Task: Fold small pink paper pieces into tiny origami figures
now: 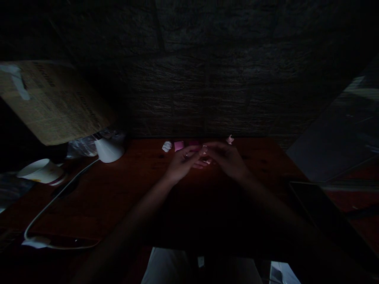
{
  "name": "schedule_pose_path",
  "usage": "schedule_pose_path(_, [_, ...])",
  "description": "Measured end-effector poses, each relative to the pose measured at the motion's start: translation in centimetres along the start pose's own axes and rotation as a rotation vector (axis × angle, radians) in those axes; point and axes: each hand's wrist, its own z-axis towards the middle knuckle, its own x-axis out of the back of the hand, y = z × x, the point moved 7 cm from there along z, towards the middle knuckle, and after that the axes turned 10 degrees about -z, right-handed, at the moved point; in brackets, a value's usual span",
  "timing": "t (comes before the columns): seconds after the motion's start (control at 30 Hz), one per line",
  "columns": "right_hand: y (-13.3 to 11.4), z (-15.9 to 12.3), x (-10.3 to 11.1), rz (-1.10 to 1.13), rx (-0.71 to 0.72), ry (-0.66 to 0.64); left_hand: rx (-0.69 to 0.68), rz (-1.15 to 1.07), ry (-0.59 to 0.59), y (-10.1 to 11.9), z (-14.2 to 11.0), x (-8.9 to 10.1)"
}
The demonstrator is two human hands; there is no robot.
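Note:
The scene is very dark. My left hand [183,161] and my right hand [226,157] meet over the far middle of a reddish wooden table [133,189]. Both have their fingers pinched together on a small pale pink piece [205,150] held between them; its shape is too dim to make out. Just beyond the hands lie a white crumpled bit [167,146], a pink square piece [179,145] and a small pale folded shape [230,139].
A white cone-shaped lamp base [109,150] with a white cable [53,203] stands at the left. A white cup [41,172] lies on its side further left. A cardboard box [50,102] overhangs there. A dark flat device [322,213] lies at the right. A dark brick-patterned wall rises behind.

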Motion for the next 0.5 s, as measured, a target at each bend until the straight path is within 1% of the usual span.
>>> schedule_pose_path(0.1, [0.09, 0.01, 0.28, -0.041, 0.011, 0.042, 0.045, -0.087, 0.042, -0.24, -0.02, 0.24])
schedule_pose_path(0.27, [-0.47, -0.34, -0.21, -0.169, 0.109, 0.042, 0.122, -0.147, 0.119, -0.62, -0.15, 0.73])
schedule_pose_path(0.5, [-0.58, -0.56, -0.12, -0.303, 0.12, 0.068, 0.13, -0.18, 0.212, -0.53, -0.3, 0.96])
